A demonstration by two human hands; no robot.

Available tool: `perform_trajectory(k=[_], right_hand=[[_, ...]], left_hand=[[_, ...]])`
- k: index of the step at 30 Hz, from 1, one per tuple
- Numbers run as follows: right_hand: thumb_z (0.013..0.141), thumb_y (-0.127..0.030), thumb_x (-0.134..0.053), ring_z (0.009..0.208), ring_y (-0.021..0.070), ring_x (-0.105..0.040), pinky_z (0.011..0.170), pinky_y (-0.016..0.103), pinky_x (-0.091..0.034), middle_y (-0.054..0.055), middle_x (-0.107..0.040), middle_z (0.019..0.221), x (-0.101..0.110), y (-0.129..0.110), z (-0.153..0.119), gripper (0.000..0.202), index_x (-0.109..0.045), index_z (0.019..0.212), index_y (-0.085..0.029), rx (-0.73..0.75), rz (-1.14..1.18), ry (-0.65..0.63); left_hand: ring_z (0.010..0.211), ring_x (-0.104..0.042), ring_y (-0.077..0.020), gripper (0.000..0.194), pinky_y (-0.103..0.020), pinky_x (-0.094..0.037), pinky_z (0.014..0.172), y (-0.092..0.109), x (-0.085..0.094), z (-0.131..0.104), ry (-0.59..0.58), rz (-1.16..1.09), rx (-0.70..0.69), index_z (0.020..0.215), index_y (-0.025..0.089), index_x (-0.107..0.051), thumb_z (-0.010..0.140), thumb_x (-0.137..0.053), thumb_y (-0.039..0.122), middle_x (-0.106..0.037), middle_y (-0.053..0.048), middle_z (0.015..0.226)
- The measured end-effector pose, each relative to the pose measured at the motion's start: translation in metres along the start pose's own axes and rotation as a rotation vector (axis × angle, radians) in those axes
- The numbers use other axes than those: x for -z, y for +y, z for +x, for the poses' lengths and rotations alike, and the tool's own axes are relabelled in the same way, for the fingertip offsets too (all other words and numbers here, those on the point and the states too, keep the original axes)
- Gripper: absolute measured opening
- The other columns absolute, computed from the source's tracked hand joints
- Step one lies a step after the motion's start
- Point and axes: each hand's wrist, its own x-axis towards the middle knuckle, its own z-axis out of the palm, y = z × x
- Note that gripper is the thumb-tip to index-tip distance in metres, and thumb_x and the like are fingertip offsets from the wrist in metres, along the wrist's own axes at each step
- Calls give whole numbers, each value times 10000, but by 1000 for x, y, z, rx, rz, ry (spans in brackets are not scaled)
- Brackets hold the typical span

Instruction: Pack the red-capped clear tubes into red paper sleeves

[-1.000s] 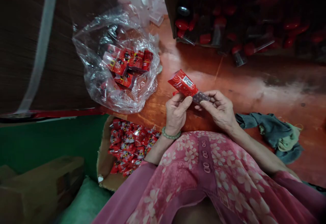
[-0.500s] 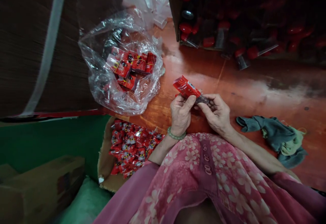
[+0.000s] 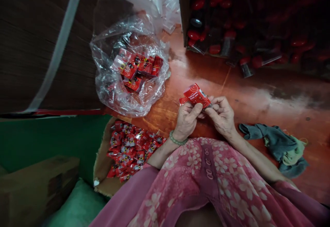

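Note:
A flattened red printed sleeve with white lettering and a barcode is held between both hands. My left hand is closed on its lower left side, thumb on top; a green bead bracelet circles that wrist. Another red printed piece sticks out behind the left fingers. My right hand pinches the sleeve's lower right end, where a little of something dark shows; the fingers mostly hide it. To the left, a clear plastic bag lies open around bundles of red printed sleeves.
A cardboard box of red wrapped pieces stands by my left forearm. At the upper right, a dark box holds clear containers with red caps. Grey-green cloths lie right on the reddish surface.
The red sleeve has turned in my hands, and the dark piece at its right end is now mostly covered. My right fingers have come closer to my left. The view has shifted slightly.

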Motion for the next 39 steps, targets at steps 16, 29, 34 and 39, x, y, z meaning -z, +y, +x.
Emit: perform_trajectory(k=[16,29,34,39], right_hand=[[777,-584,-838,461,154,-687,494,271,-611,-72,-706,589,16,13,8,450,-536,835,-256,-72,97,-213],[758,-541,-863,601,152,-680,613,289,-581,-30,-714,695,19,4,-1,386,-653,850,-230,-109,-96,-460],[936,-483,-710,754,187,-651,739,337,-529,36,-745,831,33,-1,8,285,-732,915,-199,262,-664,-375],[972,-480,-643,1216,348,-599,1016,511,-459,171,-713,1305,34,5,23,433,-706,1279,-183,546,-1196,-374]], left_hand=[[493,-363,15,461,-216,-282,464,-2,-5,-9,-105,51,-9,1095,189,-751,880,-705,594,-666,-132,1417],[1028,-721,-200,318,-326,-588,908,40,16,-51,-218,441,-177,1112,201,-777,954,-659,450,-714,-101,1363],[1247,-692,-284,298,-477,-552,1132,107,68,-143,13,906,-309,1197,338,-761,927,-677,241,-739,-19,1331],[1201,-711,-383,318,-582,-599,1003,127,147,-215,718,1350,-145,1199,350,-751,893,-685,405,-793,-26,1170]])
